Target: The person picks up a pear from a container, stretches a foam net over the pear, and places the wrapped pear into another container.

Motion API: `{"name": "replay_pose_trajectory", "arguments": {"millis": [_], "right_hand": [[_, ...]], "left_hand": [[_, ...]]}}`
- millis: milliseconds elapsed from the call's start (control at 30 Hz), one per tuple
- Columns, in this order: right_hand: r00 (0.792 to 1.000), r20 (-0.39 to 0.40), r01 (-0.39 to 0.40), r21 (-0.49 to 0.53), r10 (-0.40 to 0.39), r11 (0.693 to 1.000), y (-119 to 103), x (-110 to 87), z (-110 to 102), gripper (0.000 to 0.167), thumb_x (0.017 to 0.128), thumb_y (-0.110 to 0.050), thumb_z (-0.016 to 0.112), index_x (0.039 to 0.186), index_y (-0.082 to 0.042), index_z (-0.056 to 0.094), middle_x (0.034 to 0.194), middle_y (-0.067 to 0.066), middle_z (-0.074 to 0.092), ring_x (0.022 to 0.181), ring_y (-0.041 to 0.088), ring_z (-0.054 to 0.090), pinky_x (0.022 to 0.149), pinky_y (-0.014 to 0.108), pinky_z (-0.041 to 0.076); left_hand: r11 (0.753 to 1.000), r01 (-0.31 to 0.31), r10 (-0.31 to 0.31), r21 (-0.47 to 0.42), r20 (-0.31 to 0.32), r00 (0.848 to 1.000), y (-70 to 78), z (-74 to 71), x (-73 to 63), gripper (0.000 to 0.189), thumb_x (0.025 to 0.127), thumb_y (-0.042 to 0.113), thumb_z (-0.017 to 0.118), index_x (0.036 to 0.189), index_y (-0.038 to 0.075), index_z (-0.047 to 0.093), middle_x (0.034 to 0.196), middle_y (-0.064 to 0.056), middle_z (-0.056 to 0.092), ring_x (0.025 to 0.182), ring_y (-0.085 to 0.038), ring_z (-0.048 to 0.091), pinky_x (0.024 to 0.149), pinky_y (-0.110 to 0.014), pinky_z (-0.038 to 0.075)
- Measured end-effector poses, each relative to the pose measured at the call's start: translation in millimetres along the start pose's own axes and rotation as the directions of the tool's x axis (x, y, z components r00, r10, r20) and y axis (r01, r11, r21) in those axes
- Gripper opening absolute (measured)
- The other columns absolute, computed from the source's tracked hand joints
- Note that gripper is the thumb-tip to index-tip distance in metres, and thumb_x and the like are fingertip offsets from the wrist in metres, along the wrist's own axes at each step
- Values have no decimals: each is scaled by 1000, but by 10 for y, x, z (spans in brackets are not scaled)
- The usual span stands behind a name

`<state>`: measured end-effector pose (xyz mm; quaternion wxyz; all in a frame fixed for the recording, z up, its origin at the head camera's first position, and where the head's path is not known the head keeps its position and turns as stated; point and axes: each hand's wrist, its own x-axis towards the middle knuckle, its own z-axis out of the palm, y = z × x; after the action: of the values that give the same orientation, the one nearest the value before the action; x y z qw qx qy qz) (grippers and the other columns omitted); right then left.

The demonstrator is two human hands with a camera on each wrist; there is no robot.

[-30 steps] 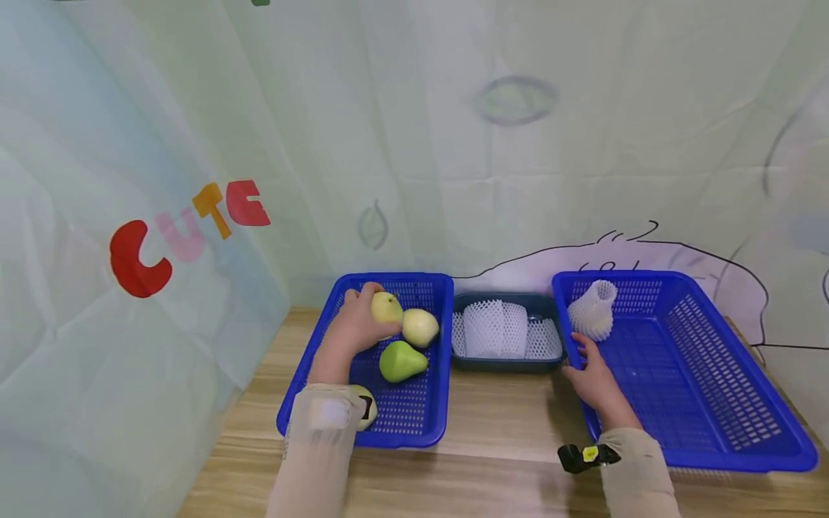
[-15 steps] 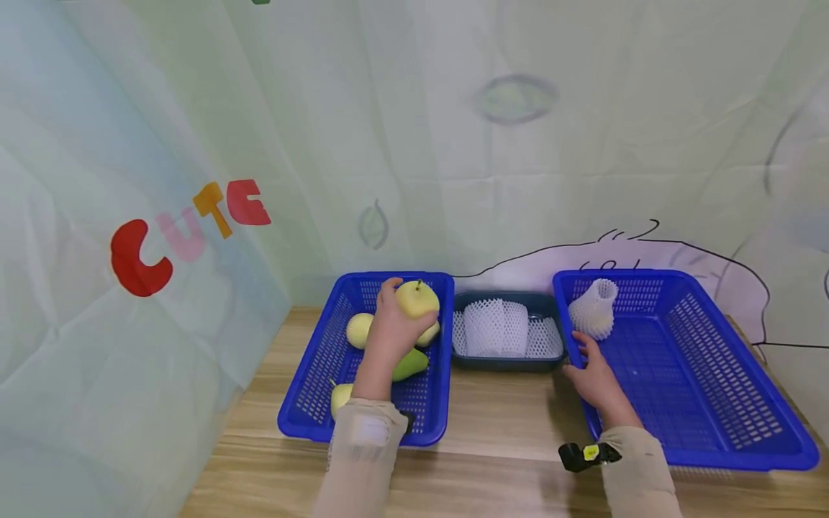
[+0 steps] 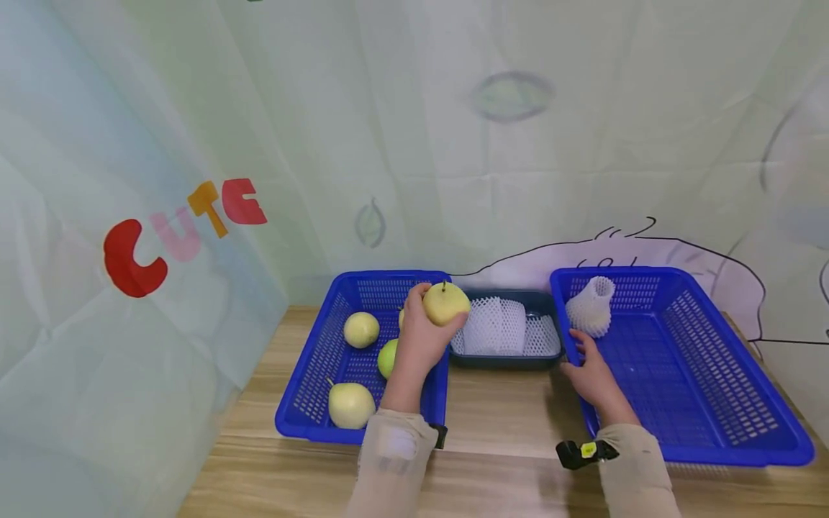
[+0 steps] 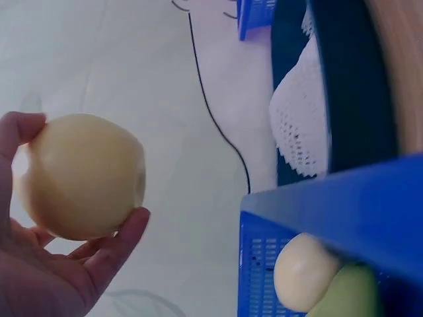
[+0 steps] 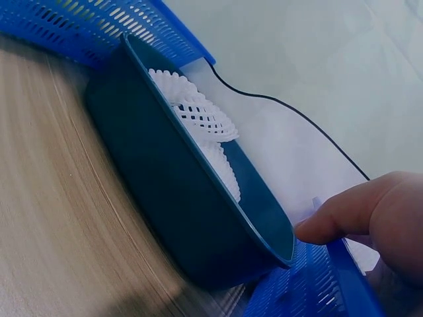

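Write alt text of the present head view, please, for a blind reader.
A left hand holds a pale yellow fruit near the right rim of a blue basket containing other fruits. The right hand grips a second blue basket, which holds a white foam net. Between the baskets, a dark tray holds more nets.

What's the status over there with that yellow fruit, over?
Left fingers holding yellow fruit aloft. Right fingers gripping right blue basket's rim. Possible obstacle: dark green tray of foam nets alongside.
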<state>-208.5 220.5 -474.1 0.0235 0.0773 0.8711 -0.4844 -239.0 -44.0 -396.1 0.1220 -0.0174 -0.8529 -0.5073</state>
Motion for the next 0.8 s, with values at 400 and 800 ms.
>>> {"name": "replay_pose_trajectory", "arguments": {"millis": [400, 800], "right_hand": [[1000, 8, -9, -5, 9, 1000, -12, 5, -3, 65, 86, -4, 49, 142, 1, 17, 136, 37, 25, 118, 52, 34, 94, 58, 33], [1000, 3, -4, -3, 4, 1000, 4, 0, 2, 64, 85, -3, 49, 141, 1, 18, 136, 37, 27, 117, 51, 36, 94, 57, 34]], "left_hand": [[991, -77, 79, -108, 13, 997, -13, 271, -212, 73, 70, 30, 75, 133, 15, 41, 128, -8, 40, 108, -26, 49, 88, -42, 42], [981, -74, 75, -178, 1, 997, 1, 497, -292, 72, 70, 29, 77, 133, 15, 44, 124, -11, 46, 105, -24, 49, 87, -41, 42]]}}
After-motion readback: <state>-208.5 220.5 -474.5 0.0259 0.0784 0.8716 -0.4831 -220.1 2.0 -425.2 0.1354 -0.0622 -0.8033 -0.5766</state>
